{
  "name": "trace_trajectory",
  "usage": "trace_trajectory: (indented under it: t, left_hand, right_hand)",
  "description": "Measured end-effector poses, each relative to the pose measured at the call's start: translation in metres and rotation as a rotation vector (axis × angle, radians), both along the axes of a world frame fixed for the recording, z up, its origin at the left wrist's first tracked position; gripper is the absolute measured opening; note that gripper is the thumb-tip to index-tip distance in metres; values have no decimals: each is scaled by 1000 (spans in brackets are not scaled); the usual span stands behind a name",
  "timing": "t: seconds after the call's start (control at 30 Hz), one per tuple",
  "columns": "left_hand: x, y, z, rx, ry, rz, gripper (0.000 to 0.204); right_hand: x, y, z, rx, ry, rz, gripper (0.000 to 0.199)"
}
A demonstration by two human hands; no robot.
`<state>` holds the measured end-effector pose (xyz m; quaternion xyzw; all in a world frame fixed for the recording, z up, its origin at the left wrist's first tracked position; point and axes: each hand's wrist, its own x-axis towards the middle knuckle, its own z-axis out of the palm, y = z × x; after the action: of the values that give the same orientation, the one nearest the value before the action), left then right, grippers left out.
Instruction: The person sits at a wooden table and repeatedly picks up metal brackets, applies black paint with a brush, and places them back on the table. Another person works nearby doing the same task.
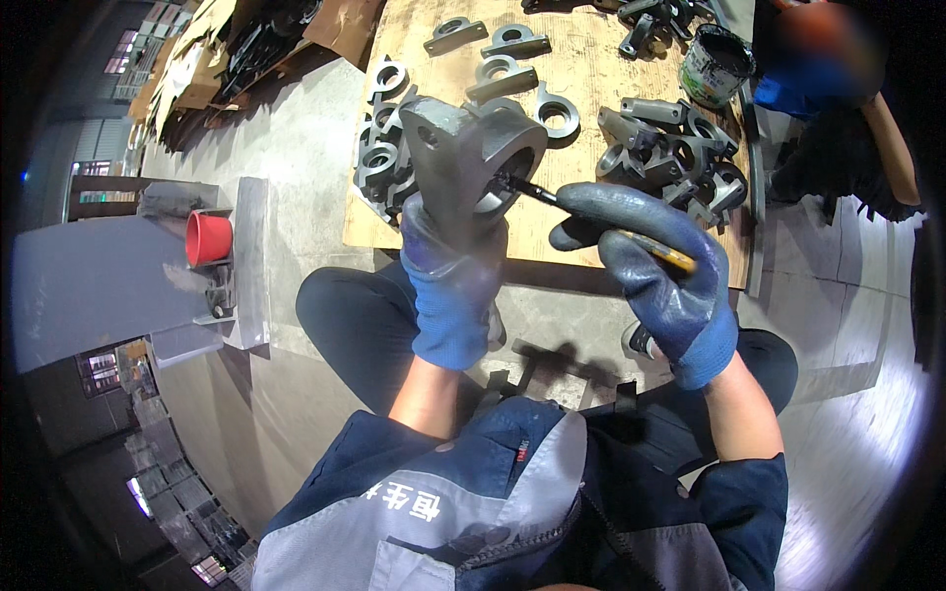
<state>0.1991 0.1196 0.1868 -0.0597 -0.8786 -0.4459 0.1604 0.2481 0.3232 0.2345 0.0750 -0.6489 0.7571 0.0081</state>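
A grey metal bearing housing (443, 158) with a round bore is held up over the table's near edge. My left hand (448, 266), in a blue glove with a dark coated palm, grips it from below. In my gloved right hand (670, 261) is a slim paintbrush (537, 192) with a yellowish handle end, pinched between thumb and fingers. The brush's dark, wet-looking tip reaches into the bore and seems to touch its inner wall. Part of the handle is hidden by my fingers.
On the wooden tabletop (424, 74) lie several similar housings (557, 113), with a pile of darker ones (675, 158) at right. A paint can (716, 64) stands at the far right corner. Beyond it another person's blue-gloved hand (803, 89) shows. A red bucket (209, 237) is at left.
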Motion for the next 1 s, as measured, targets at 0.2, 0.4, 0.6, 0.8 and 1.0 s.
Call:
trace_trajectory:
  t: [0.2,0.4,0.6,0.8,1.0]
  left_hand:
    - [1,4,-4,-17,-9,34,33]
    - [-2,4,-8,39,-36,5,31]
    - [-3,3,-14,141,-68,24,31]
    - [0,-3,-19,150,-138,-6,63]
    - [-1,-3,-19,168,-190,6,62]
  right_hand:
    - [5,0,-8,-10,46,-52,36]
    - [-2,2,-8,65,16,-32,34]
    - [1,-1,-17,-43,-32,-16,34]
    - [-2,3,-7,-31,-57,-33,33]
    - [-1,-1,-13,-115,-119,-9,34]
